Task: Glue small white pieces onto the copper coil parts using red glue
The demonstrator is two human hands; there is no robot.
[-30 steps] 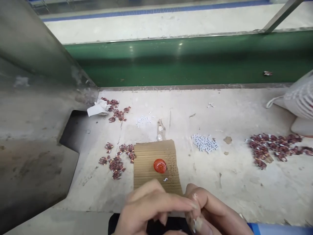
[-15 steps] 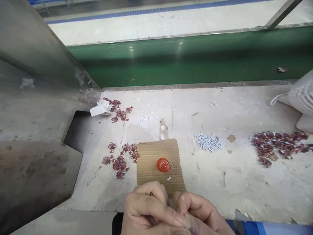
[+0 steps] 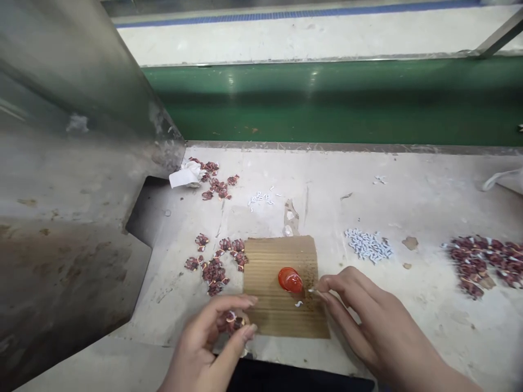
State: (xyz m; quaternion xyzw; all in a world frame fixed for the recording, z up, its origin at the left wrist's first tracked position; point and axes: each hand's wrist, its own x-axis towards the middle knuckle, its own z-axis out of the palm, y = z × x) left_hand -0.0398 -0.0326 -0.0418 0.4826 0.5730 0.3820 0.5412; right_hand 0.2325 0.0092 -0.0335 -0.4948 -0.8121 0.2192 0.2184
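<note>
Left grip (image 3: 206,337) curls around a banded maroon piece (image 3: 232,321), its index and thumb tips parted while the piece sits held inside the fingers, just off the near left corner of the cardboard.

Panning from the far left on my feed: a grey metal panel (image 3: 73,179), then a crumpled white scrap (image 3: 188,175) against an upper maroon group (image 3: 218,188), and nearer me a lower maroon group (image 3: 214,272) at the cardboard's edge. Loose white bits (image 3: 260,200) lie beyond on the worktop (image 3: 417,201).

Now the cardboard (image 3: 265,250): a glossy red blob (image 3: 290,280) in the middle, and I can't tell whether it's liquid or solid. One white squiggle (image 3: 298,303) lies just on the near side of it.

Over the cardboard's right edge, I've got the right grip (image 3: 368,310) pinching a tiny white piece (image 3: 311,291) at the fingertips, close beside the blob, well apart from the maroon one.

Further right, a heap of white squiggles (image 3: 368,246), then a blurred maroon heap (image 3: 486,261).

Progress, as I judge it: midway through this piece, with plenty of white ones unused; which maroon groups are finished, I can't tell.
</note>
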